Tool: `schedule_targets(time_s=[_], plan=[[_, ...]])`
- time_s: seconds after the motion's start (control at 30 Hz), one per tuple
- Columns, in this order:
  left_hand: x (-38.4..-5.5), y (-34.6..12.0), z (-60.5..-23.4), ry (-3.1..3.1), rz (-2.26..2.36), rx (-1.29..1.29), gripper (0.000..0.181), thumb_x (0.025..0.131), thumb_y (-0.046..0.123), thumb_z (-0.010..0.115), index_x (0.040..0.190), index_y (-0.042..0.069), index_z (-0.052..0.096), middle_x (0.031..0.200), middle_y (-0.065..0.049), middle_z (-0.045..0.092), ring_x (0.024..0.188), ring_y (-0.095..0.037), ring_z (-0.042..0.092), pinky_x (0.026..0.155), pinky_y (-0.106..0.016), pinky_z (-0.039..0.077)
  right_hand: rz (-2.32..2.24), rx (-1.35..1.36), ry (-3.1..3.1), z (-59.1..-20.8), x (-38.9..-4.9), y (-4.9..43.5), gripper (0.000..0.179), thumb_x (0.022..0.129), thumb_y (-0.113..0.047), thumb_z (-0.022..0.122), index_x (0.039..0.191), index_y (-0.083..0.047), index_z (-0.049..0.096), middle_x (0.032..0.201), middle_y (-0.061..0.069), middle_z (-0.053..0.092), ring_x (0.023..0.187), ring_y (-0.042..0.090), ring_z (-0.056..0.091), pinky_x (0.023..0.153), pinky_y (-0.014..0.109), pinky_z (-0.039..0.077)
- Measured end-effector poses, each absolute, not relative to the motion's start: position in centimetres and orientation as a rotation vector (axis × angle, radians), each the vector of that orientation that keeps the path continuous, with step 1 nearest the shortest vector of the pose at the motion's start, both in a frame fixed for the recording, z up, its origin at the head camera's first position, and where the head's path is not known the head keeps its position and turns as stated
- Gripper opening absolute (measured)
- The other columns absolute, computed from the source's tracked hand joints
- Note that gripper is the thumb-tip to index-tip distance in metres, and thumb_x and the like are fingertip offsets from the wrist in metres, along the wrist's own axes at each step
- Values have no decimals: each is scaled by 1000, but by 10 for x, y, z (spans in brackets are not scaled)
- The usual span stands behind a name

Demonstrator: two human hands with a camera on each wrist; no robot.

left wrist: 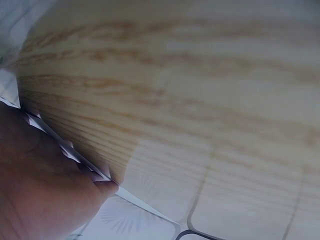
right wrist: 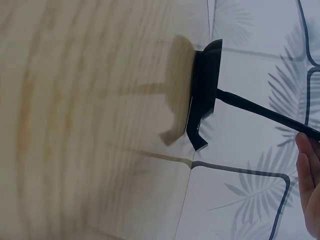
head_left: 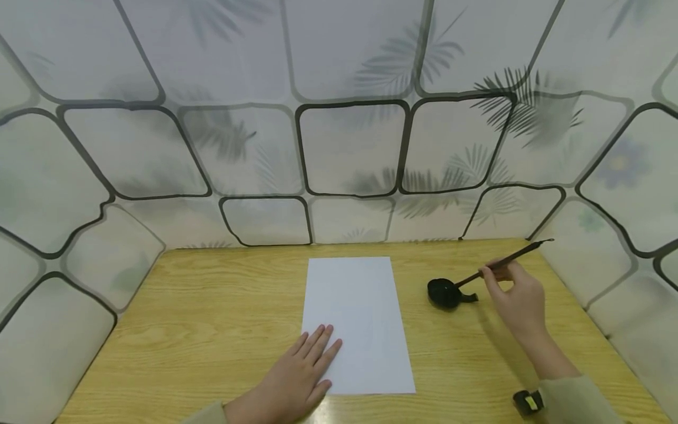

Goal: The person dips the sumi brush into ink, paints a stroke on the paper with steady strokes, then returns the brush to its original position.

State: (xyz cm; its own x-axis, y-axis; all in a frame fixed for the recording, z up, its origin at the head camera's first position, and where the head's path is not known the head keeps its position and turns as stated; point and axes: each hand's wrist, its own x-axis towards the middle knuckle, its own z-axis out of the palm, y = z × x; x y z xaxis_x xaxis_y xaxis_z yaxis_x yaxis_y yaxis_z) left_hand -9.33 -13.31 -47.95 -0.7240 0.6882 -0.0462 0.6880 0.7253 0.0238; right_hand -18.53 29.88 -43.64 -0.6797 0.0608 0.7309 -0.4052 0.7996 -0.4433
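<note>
A white sheet of paper lies on the wooden table. My left hand rests flat on its lower left part, fingers straight. To the right of the paper sits a small black ink dish with a short curved handle. My right hand pinches a dark writing brush, tilted, its lower end in the dish. In the right wrist view the brush slants down to the dish, and part of the hand shows at the edge. The left wrist view shows the left hand at the paper.
The wooden table spreads around the paper. A patterned curtain-like wall with dark outlines and leaf prints stands behind and on both sides. A small black strap device is at the right sleeve.
</note>
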Motion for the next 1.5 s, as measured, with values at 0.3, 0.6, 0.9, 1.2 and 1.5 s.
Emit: schedule_targets(time_s=[0.3, 0.6, 0.9, 1.2, 1.5], plan=[[-93, -133, -478, 2858, 34, 1142, 62, 114, 43, 35, 167, 9, 34, 174, -21, 27, 162, -35, 32, 125, -54, 39, 742, 276, -2221, -436, -186, 301, 14, 87, 2, 78, 101, 2, 73, 82, 17, 79, 86, -41, 38, 62, 7, 43], [-92, -133, -480, 2892, 25, 1167, 62, 114, 43, 36, 166, 8, 35, 174, -21, 29, 161, -35, 33, 124, -54, 40, 795, 262, -2130, -428, -182, 305, 14, 88, 6, 77, 101, 6, 74, 81, 17, 77, 83, -37, 45, 67, 0, 40], [-92, -133, -484, 2898, 11, 1161, 62, 114, 43, 35, 166, 9, 34, 174, -20, 27, 162, -35, 31, 126, -52, 39, 837, 181, -2120, -428, -179, 312, 12, 89, 6, 75, 101, 7, 74, 94, -52, 52, 80, -36, 46, 70, -2, 37], [-92, -133, -481, 2895, 23, 1164, 62, 114, 43, 36, 166, 8, 35, 174, -21, 29, 161, -35, 33, 125, -54, 40, 860, 190, -2081, -428, -176, 319, 14, 88, 7, 75, 101, 9, 74, 96, -51, 55, 81, -35, 48, 76, -4, 37], [-93, -135, -485, 2918, 30, 1179, 62, 114, 43, 37, 165, 9, 37, 173, -21, 31, 160, -37, 35, 123, -55, 41, 853, 187, -2058, -423, -174, 327, 12, 88, 8, 74, 100, 10, 73, 97, -54, 54, 81, -35, 49, 76, -5, 36]])
